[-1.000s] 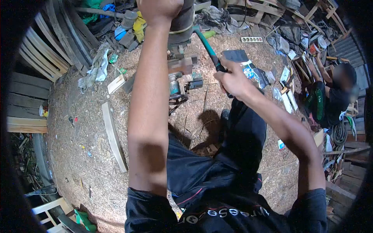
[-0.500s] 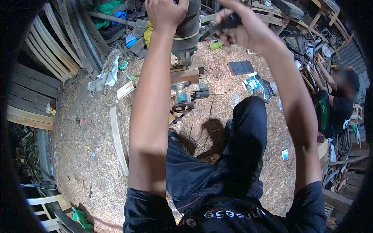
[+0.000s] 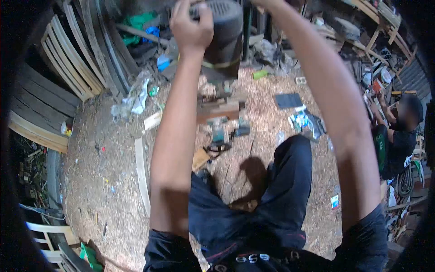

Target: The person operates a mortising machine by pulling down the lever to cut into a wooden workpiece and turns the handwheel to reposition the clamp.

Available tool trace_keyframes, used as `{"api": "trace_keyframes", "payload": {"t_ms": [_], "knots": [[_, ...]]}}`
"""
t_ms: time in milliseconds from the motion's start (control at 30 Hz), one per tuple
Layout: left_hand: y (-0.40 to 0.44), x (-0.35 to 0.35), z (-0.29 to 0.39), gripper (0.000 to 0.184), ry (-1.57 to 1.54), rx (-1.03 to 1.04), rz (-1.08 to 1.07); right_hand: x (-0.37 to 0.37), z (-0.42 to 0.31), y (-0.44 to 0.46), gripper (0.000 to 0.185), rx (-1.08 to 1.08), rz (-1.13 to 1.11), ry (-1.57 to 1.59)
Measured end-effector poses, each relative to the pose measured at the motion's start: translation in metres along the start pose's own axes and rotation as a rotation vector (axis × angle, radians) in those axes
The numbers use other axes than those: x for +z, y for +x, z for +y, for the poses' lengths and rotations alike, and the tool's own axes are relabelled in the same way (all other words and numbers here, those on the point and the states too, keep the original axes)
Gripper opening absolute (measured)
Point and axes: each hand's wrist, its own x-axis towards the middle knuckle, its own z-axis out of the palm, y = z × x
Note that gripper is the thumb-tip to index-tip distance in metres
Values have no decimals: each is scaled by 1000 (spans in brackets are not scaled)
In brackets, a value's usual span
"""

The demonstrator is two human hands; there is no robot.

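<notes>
At cylinder (image 3: 222,43), left hand (image 3: 191,27), right arm (image 3: 322,68) higher

Wood shavings (image 3: 122,179) litter the floor (image 3: 99,201), brightly lit toward the middle and dim at the margins. Weathered planks (image 3: 43,90) line the left side; curved slats (image 3: 71,65) lean nearby (paler than the planks). Corrugated sheeting (image 3: 420,75) shows far right, and a slatted wooden frame (image 3: 70,235) at lower left.

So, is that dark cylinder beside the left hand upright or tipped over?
Upright, it seems: the dark cylinder has its slotted end uppermost, beside the left hand, and its body runs down toward the floor.
</notes>
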Motion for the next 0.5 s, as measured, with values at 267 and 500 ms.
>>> {"api": "trace_keyframes", "payload": {"t_ms": [267,500], "knots": [[4,-9,-2,21,-179,-201,-28,0,-11,-32,67,69,143,-87],[-86,-95,12,25,76,-451,2,19,20,-166,52,114,410,434]]}}
